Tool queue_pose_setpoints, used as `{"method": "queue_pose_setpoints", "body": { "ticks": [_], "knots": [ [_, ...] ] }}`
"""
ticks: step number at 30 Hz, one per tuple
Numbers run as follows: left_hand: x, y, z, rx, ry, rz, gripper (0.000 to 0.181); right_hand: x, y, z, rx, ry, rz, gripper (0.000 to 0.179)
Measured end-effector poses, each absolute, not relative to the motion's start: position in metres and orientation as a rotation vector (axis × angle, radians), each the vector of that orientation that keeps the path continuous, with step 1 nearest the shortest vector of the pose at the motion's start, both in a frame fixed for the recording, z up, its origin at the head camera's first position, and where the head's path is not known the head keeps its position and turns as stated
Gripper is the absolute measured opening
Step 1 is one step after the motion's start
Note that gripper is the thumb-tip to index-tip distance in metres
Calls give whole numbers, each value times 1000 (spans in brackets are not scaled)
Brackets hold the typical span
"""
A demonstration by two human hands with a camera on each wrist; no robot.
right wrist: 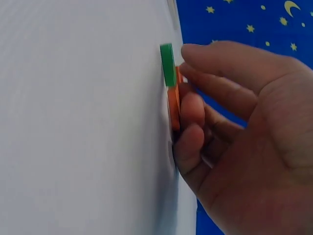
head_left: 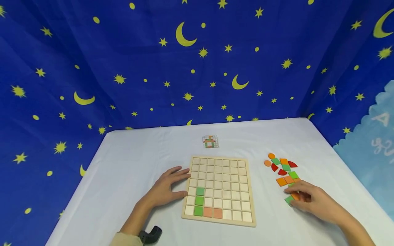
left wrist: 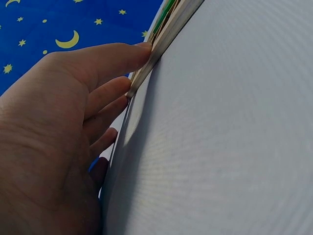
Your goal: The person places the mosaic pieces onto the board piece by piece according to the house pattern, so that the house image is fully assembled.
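Observation:
My left hand [head_left: 166, 189] lies at the left side of a wooden grid board [head_left: 252, 218], fingers spread and fingertips at its edge. In the left wrist view the thumb [left wrist: 122, 56] reaches the board's rim. Green tiles [head_left: 199, 200] form a column in the board, and two salmon tiles [head_left: 212, 212] sit along its bottom row. To the right, my right hand [head_left: 314, 200] hovers low over loose tiles, thumb and index finger apart. Between them show a green tile [right wrist: 167, 64] and an orange tile [right wrist: 174, 108]; the other fingers are loosely curled above the table.
Loose orange, green and red pieces [head_left: 282, 172] lie right of the board, including circles and quarter-circles. A small pattern card [head_left: 210, 141] lies behind the board. The white-covered table [head_left: 138, 150] meets a blue star-and-moon cloth [head_left: 154, 61] at the back and sides.

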State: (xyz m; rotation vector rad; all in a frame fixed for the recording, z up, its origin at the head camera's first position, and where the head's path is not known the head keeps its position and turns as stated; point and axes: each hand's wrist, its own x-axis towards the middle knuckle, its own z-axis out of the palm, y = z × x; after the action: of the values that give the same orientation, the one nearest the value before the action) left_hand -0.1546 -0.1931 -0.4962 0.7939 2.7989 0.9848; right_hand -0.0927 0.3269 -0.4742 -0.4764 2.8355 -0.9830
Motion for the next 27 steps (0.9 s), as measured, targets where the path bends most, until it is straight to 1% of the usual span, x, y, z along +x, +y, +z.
{"method": "queue_pose_setpoints", "body": {
  "ticks": [3,6,8,12,18,27],
  "knots": [
    [-155,-194,-496,796,2802,977,62,-91,331,-474,-542,2759,-1080,34],
    [-156,-194,-497,797,2814,968,62,-91,334,-473,-598,2710,-1105,40],
    [-156,-194,-497,798,2816,964,62,-92,334,-474,-605,2734,-1085,41],
    [-156,-194,-496,797,2807,965,62,-91,334,-473,-567,2819,-998,39],
    [-155,-193,-495,806,2803,973,62,-91,330,-470,-504,2836,-876,42],
    [-155,-193,-494,804,2803,959,62,-97,322,-470,-602,2830,-798,32]
  ]
}}
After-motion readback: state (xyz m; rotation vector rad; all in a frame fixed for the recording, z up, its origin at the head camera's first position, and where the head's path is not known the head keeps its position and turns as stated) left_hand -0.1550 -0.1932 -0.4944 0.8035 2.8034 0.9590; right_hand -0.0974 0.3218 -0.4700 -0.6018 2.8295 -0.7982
